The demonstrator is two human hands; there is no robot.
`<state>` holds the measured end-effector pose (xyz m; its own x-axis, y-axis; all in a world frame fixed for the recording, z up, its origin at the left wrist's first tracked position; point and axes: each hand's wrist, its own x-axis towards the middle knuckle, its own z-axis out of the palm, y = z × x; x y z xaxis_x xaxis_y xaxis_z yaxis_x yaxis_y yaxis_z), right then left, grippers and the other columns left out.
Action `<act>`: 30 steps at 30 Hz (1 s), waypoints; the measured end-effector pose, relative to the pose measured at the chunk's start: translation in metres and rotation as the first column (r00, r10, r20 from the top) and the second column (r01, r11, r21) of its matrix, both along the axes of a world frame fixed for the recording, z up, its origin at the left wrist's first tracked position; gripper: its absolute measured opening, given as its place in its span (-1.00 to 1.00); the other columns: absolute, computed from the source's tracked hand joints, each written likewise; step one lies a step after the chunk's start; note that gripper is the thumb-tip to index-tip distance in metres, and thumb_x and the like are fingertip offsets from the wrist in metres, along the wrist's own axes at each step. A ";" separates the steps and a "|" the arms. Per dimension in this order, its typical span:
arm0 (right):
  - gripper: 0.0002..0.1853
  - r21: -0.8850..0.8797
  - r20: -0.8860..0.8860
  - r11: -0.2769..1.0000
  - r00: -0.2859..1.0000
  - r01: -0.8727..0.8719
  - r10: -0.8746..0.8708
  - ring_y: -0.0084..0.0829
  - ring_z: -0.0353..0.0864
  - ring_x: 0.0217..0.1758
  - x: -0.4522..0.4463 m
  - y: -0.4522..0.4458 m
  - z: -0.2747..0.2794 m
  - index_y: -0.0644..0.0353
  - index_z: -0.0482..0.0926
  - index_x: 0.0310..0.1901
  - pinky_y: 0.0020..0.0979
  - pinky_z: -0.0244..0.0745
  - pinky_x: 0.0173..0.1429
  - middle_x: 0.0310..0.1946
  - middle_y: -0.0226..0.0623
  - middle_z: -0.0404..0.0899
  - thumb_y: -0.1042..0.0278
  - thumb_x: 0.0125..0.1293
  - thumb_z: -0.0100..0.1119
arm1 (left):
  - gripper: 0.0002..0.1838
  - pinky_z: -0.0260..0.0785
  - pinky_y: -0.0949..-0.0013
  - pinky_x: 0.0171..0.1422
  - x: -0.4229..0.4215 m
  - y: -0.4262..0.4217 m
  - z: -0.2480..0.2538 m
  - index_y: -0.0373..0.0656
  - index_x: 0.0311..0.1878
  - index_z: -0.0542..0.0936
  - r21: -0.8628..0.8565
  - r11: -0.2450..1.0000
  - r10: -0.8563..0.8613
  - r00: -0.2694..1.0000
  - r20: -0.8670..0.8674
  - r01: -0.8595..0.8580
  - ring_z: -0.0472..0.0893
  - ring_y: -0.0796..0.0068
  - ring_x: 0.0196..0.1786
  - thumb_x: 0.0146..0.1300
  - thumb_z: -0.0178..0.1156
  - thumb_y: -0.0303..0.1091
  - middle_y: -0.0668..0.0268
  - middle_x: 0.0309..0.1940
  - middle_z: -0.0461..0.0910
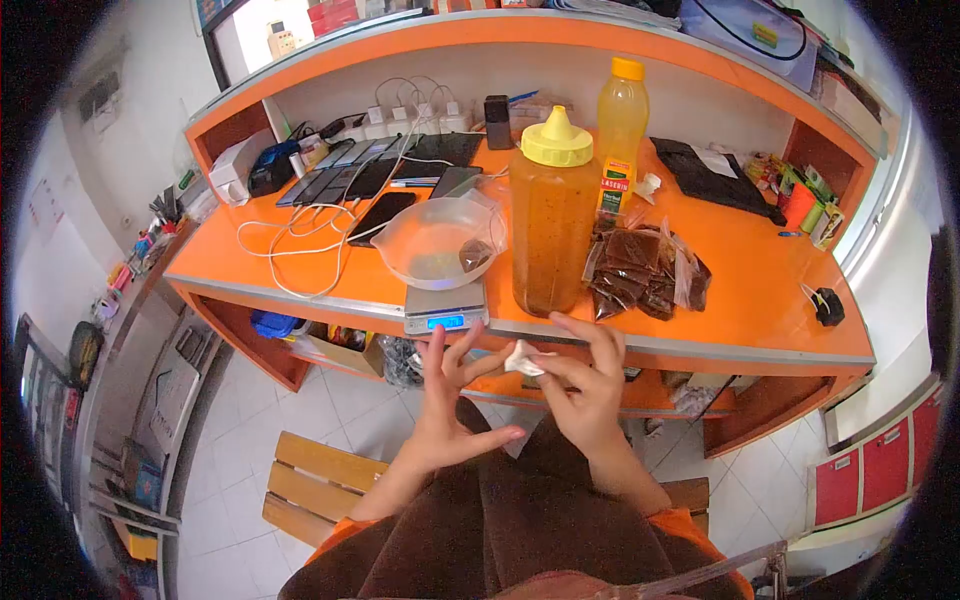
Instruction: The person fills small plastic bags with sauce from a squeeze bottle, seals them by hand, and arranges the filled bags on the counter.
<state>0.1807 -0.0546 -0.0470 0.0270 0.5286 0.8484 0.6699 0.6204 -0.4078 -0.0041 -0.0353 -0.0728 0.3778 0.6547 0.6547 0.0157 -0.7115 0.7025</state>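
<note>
Currently I have a crumpled, soft-looking white tissue (523, 359) pinched in the right hand (586, 388), before the near edge of the smooth orange surface (755, 265); the left hand (445, 425) spreads its fingers, one reaching the tissue. Farther and left, a translucent round plastic bowl (420, 225) sits on a silver scale (446, 303); right, shiny dark-brown packets (632, 262) lie heaped.

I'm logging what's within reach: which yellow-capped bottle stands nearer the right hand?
The wide squeeze bottle with the cone-shaped cap, just beyond the right hand. The slimmer Laserin-labelled bottle, flat-capped, stands behind it.
</note>
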 end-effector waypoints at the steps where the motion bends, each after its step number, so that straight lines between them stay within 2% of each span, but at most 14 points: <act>1: -0.80 0.014 -0.015 1.000 1.000 0.014 -0.014 -0.20 0.41 0.00 0.001 0.000 0.000 0.08 0.66 -0.39 -0.20 0.23 0.10 -0.02 -0.26 0.54 0.49 -0.16 0.32 | 0.34 -0.71 -0.15 0.40 0.000 0.000 0.003 -0.16 0.41 -0.44 0.103 0.991 0.098 0.988 -0.118 -0.086 0.06 0.10 0.46 -0.10 0.46 -0.05 0.03 0.22 0.38; 2: -0.80 0.029 -0.029 0.999 0.999 0.028 -0.028 -0.20 0.41 0.01 0.003 -0.001 -0.001 0.08 0.67 -0.39 -0.20 0.23 0.10 -0.02 -0.26 0.54 0.49 -0.16 0.32 | 0.34 -0.78 -0.17 0.38 0.000 0.001 0.004 -0.18 0.41 -0.44 0.215 0.964 0.204 0.953 -0.223 -0.156 0.05 0.09 0.46 -0.10 0.46 -0.01 0.00 0.25 0.34; 6: -0.81 -0.034 0.000 0.998 0.998 -0.055 0.056 -0.19 0.41 0.02 -0.007 -0.002 -0.005 0.09 0.67 -0.40 -0.21 0.23 0.12 -0.01 -0.26 0.54 0.50 -0.15 0.32 | 0.33 -0.88 -0.24 0.32 0.006 -0.003 0.002 -0.25 0.40 -0.42 0.150 0.985 0.118 0.971 -0.210 -0.088 -0.04 0.10 0.49 -0.08 0.41 0.08 -0.06 0.33 0.19; 9: -0.82 -0.115 -0.132 0.987 0.987 -0.112 0.097 -0.19 0.41 0.04 -0.005 0.006 -0.011 0.12 0.68 -0.40 -0.23 0.23 0.15 0.00 -0.27 0.54 0.50 -0.14 0.34 | 0.31 -0.87 -0.30 0.29 0.007 -0.007 0.004 -0.27 0.41 -0.38 0.167 0.983 0.113 0.963 -0.243 -0.073 -0.03 0.08 0.48 -0.07 0.38 0.12 -0.11 0.37 0.07; 11: -0.84 -0.125 -0.206 0.984 0.974 -0.125 0.098 -0.20 0.41 0.05 0.000 0.011 -0.014 0.15 0.68 -0.41 -0.25 0.24 0.17 0.00 -0.26 0.53 0.49 -0.13 0.37 | 0.29 -0.84 -0.37 0.28 0.008 -0.006 0.005 -0.30 0.41 -0.36 0.283 0.956 0.169 0.928 -0.331 -0.074 0.02 0.05 0.46 -0.05 0.36 0.14 -0.13 0.39 0.00; 14: -0.89 -0.143 -0.361 0.969 0.922 -0.201 0.138 -0.23 0.41 0.07 0.004 0.014 -0.016 0.18 0.66 -0.45 -0.28 0.26 0.16 0.00 -0.22 0.53 0.47 -0.08 0.37 | 0.29 -0.74 -0.49 0.24 0.011 -0.011 0.013 -0.33 0.40 -0.36 0.397 0.911 0.327 0.780 -0.534 -0.110 0.10 -0.01 0.42 -0.05 0.35 0.14 -0.16 0.40 -0.09; 17: -0.89 -0.212 -0.154 0.954 0.971 -0.213 0.183 -0.22 0.42 0.08 0.001 0.004 -0.010 0.20 0.65 -0.47 -0.26 0.24 0.18 0.00 -0.20 0.54 0.46 -0.10 0.38 | 0.28 -0.66 -0.57 0.21 0.012 -0.011 0.004 -0.36 0.39 -0.36 0.398 0.906 0.303 0.876 -0.377 -0.142 0.14 -0.04 0.38 -0.04 0.34 0.14 -0.18 0.39 -0.07; 18: -0.87 -0.185 -0.170 0.960 0.969 -0.212 0.182 -0.19 0.44 0.09 0.001 0.008 -0.017 0.21 0.63 -0.49 -0.22 0.22 0.21 -0.03 -0.18 0.55 0.47 -0.14 0.39 | 0.26 -0.86 -0.42 0.24 0.012 -0.015 0.006 -0.29 0.42 -0.29 0.363 0.924 0.255 0.905 -0.340 -0.124 -0.03 -0.04 0.47 -0.06 0.38 0.10 -0.13 0.40 -0.03; 20: -0.88 -0.144 -0.081 0.981 0.990 -0.127 0.117 -0.15 0.43 0.12 0.003 0.008 -0.013 0.24 0.59 -0.50 -0.17 0.22 0.22 -0.03 -0.11 0.54 0.50 -0.12 0.36 | 0.23 -0.71 -0.53 0.22 0.011 -0.017 0.002 -0.36 0.40 -0.30 0.345 0.935 0.216 0.900 -0.379 -0.079 0.04 -0.02 0.44 -0.01 0.32 0.13 -0.13 0.41 -0.07; 22: -0.87 -0.136 -0.081 0.991 0.997 -0.016 0.005 -0.11 0.42 0.14 0.011 0.006 -0.018 0.22 0.59 -0.42 -0.19 0.20 0.25 0.03 -0.07 0.50 0.54 -0.07 0.32 | 0.20 -0.62 -0.59 0.21 0.009 -0.023 -0.002 -0.40 0.40 -0.28 0.259 0.964 0.155 0.902 -0.402 -0.050 0.06 0.00 0.44 0.02 0.28 0.13 -0.09 0.42 -0.11; 23: -0.87 -0.131 -0.220 0.988 0.974 -0.079 0.049 -0.09 0.41 0.15 0.019 0.006 -0.024 0.22 0.59 -0.39 -0.17 0.22 0.25 0.05 -0.04 0.47 0.55 -0.04 0.30 | 0.18 -0.61 -0.59 0.22 0.007 -0.025 -0.002 -0.39 0.40 -0.26 0.189 0.982 0.104 0.907 -0.408 -0.027 0.05 0.01 0.44 0.03 0.28 0.12 -0.06 0.43 -0.12; 25: -0.87 -0.050 -0.274 0.984 0.950 -0.171 0.151 -0.05 0.40 0.17 0.016 0.001 -0.023 0.21 0.58 -0.34 -0.15 0.29 0.23 0.07 0.02 0.42 0.56 0.02 0.26 | 0.14 -0.55 -0.61 0.22 0.005 -0.028 -0.001 -0.37 0.41 -0.16 0.257 0.964 0.187 0.865 -0.465 -0.070 0.06 0.01 0.44 0.01 0.28 0.10 -0.01 0.41 -0.01; 27: -0.85 0.110 -0.095 0.963 0.962 -0.245 0.255 -0.02 0.39 0.18 0.007 -0.004 -0.013 0.20 0.57 -0.29 -0.13 0.38 0.18 0.08 0.06 0.39 0.57 0.06 0.24 | 0.12 -0.53 -0.62 0.22 0.002 -0.031 -0.008 -0.34 0.41 -0.11 0.267 0.962 0.186 0.869 -0.458 -0.066 0.05 0.04 0.45 -0.02 0.31 0.09 0.01 0.37 0.11; 30: -0.89 -0.002 0.159 0.992 0.979 -0.130 0.128 0.01 0.39 0.17 0.000 -0.001 -0.013 0.18 0.56 -0.29 -0.17 0.51 0.07 0.08 0.06 0.37 0.53 0.12 0.22 | 0.07 -0.47 -0.66 0.18 -0.004 -0.039 -0.009 -0.29 0.42 -0.11 0.184 0.982 0.124 0.893 -0.433 -0.047 0.08 0.00 0.43 0.03 0.27 0.07 -0.02 0.32 0.18</act>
